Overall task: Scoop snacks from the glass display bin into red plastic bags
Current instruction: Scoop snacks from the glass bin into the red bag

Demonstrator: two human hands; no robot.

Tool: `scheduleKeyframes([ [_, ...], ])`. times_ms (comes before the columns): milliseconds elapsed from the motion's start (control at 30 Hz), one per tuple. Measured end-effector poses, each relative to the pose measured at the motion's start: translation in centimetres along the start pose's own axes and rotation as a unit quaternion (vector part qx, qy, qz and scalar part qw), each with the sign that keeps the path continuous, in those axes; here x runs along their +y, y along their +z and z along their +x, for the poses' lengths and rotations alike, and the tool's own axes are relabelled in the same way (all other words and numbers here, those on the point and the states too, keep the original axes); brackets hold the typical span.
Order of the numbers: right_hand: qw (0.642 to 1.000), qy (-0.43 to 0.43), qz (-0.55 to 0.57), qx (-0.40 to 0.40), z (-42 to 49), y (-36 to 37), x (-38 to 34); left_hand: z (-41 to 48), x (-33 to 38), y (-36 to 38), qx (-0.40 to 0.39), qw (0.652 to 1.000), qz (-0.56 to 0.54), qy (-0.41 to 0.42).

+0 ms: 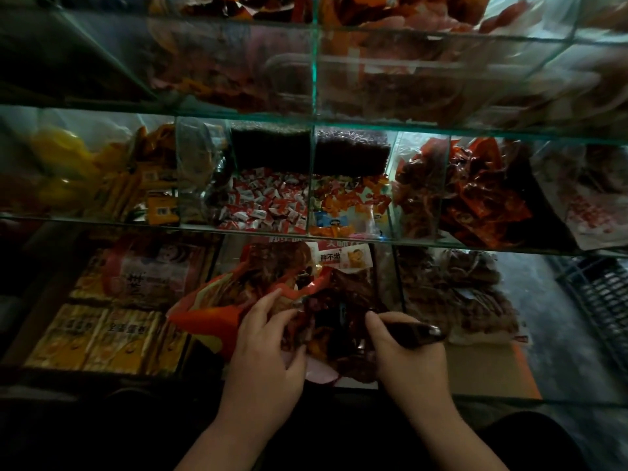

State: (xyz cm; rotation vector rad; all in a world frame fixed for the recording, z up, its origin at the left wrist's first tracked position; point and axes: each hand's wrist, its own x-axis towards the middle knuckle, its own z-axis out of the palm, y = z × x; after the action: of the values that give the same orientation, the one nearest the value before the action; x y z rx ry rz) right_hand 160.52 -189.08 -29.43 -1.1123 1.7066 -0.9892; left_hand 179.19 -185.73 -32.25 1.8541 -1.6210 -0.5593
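Down at the far left of the lowest tier, flat yellow packets [102,338] lie in tight rows. Just right of them the red plastic bag [207,304] sits crumpled, its mouth turned toward the middle compartment. The left hand [268,341] has its fingers curled on the bag's rim and appears to pinch it open, though the light is poor and the grip is hard to read. The dark brown snacks [339,294] are heaped in the middle of the glass display bin [492,401], spilling against the bag's mouth between the two hands. The right hand [407,358] is closed round the dark handle of a scoop [421,331]. The handle's glossy end points right, and the bowl is buried in the heap. There is not much room here: the edge of the glass shelf [441,244] runs across just above the heap, and an upright glass divider [399,283] stands near the right hand. Past that divider lies another pile of brown pieces [455,294], with a cardboard box [492,365] touching its near side. Farther right the floor opens out, and a dark slatted crate [601,300] sits at the edge of view.
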Motion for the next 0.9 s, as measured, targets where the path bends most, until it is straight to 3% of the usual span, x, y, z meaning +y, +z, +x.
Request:
scheduleKeyframes([
  [100, 0.997, 0.041, 0.067, 0.011, 0.0, -0.8, -0.4, 0.0, -0.2, -0.2, 0.001, 1.0, 0.002, -0.006],
  [200, 0.99, 0.092, 0.081, -0.071, 0.6, -1.1, -0.7, 0.1, -0.2, -0.4, 0.007, 1.0, -0.006, -0.008],
  [300, 0.991, 0.077, 0.05, -0.098, 0.5, -0.6, 0.0, 0.0, 0.1, -0.4, 0.011, 0.999, -0.03, -0.018],
  [533, 0.97, 0.13, 0.2, -0.047, -0.8, -0.9, 1.2, -0.3, 0.4, -0.5, 0.021, 0.998, -0.05, -0.04],
  [700, 0.977, 0.078, 0.199, -0.011, -1.6, -3.5, -0.5, -0.7, 1.0, -0.8, 0.052, 0.998, 0.028, 0.037],
  [800, 0.966, 0.106, 0.237, -0.004, -1.7, -4.7, -0.8, 0.1, 2.3, -0.6, 0.039, 0.994, 0.02, 0.099],
  [900, 0.954, 0.13, 0.269, 0.011, -1.7, -5.7, -1.1, 1.4, 3.8, 0.0, 0.003, 0.994, 0.016, 0.106],
])
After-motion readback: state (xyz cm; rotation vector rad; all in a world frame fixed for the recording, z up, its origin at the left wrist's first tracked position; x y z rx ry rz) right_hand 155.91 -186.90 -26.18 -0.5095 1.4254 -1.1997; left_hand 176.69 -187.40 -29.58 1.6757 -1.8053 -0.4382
